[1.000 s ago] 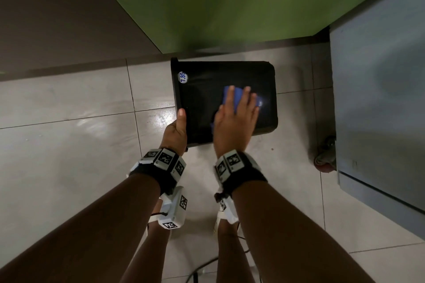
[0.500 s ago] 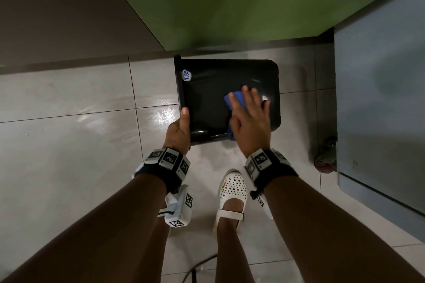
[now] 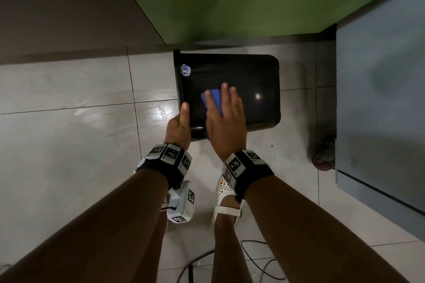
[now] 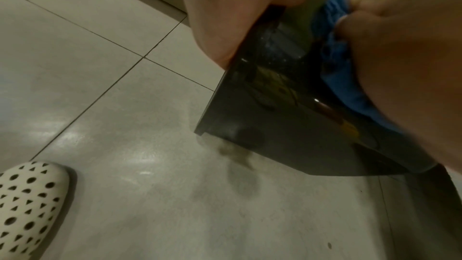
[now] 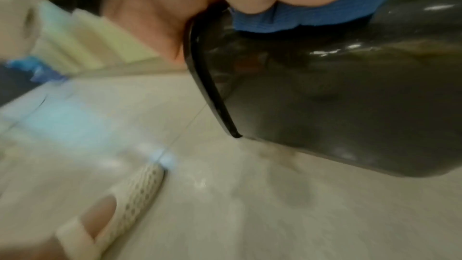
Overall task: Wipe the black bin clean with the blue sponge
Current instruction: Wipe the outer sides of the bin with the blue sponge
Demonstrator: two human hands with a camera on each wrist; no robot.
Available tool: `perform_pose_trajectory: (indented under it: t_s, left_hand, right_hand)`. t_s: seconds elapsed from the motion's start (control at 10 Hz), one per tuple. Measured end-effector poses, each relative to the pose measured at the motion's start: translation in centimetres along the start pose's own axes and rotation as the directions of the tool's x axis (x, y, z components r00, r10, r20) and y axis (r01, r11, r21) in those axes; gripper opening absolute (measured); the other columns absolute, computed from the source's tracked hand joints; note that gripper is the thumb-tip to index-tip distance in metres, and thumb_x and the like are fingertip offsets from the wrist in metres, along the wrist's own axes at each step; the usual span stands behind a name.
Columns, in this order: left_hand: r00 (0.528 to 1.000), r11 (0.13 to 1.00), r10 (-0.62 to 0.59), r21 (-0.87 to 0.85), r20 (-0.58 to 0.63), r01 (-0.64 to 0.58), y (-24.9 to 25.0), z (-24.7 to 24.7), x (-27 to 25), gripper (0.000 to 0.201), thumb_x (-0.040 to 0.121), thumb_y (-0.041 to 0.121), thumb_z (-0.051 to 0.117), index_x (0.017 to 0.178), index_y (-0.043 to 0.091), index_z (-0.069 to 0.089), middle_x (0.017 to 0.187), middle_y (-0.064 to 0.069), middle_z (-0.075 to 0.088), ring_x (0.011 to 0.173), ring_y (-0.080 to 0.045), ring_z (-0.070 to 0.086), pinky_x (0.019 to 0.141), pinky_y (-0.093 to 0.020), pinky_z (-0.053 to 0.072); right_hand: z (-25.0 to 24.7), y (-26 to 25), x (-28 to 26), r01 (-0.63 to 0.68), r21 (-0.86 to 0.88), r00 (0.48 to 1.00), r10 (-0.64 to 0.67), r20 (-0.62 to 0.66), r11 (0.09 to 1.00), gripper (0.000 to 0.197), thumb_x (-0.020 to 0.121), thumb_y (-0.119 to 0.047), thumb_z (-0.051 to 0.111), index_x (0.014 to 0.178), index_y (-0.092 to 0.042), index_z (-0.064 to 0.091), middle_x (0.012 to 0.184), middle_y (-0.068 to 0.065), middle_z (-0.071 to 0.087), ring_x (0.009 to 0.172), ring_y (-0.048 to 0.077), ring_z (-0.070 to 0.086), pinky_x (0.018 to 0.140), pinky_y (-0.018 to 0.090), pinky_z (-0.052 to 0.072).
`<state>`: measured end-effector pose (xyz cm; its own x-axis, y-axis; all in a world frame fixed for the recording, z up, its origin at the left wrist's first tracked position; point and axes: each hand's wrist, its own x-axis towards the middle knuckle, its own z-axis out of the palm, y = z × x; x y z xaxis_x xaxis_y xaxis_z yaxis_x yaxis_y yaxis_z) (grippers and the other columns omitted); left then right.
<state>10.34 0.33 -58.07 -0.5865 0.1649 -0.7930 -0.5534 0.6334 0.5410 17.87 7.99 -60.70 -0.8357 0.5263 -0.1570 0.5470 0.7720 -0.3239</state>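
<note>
The black bin (image 3: 253, 76) lies tipped on the tiled floor, one glossy side facing up. A round 7.85 sticker (image 3: 185, 69) marks its far left corner. My left hand (image 3: 179, 126) grips the bin's near left edge, thumb on top. My right hand (image 3: 226, 119) lies flat, fingers straight, and presses the blue sponge (image 3: 215, 96) onto the upper side, left of centre. The left wrist view shows the bin (image 4: 275, 116) with the sponge (image 4: 335, 17) under the right hand. The blurred right wrist view shows the bin (image 5: 325, 96) and the sponge (image 5: 287, 19) squashed under the palm.
A green wall (image 3: 230, 2) rises just behind the bin. A grey-blue cabinet (image 3: 379, 99) on a castor (image 3: 323, 161) stands close on the right. My white perforated shoe (image 3: 224, 193) is under the right wrist. Cables (image 3: 253, 264) trail on the floor near my legs.
My right hand has slid the sponge leftward across the bin's upper side, towards the left hand. The left hand keeps its grip on the edge.
</note>
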Motion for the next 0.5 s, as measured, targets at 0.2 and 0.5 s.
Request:
perform_pose_trajectory:
  t_s: [0.2,0.5]
  left_hand:
    - [1.000,0.998,-0.005,0.056,-0.020,0.006,0.1,-0.3,-0.2,0.050,0.094,0.053,0.026,0.088,0.014,0.058,0.091,-0.010,0.061,0.087,-0.026,0.058,0.092,-0.040,0.050]
    - [1.000,0.998,-0.013,0.065,-0.015,0.014,0.7,-0.4,-0.7,0.047,0.094,0.054,0.023,0.093,0.018,0.052,0.097,-0.008,0.056,0.092,-0.025,0.054,0.097,-0.042,0.047]
  right_hand:
    - [-0.3,5.0,-0.2,-0.048,0.037,0.999,0.048,-0.023,0.998,0.047,0.092,-0.026,0.032,0.138,-0.017,0.037,0.145,0.020,0.034,0.135,0.037,0.028,0.108,0.048,0.018]
    - [-3.3,8.4,1.8,-0.724,0.419,0.645,0.753,0.129,0.549,0.038,0.096,-0.020,0.032,0.133,-0.017,0.041,0.128,0.015,0.052,0.115,0.031,0.049,0.095,0.040,0.039]
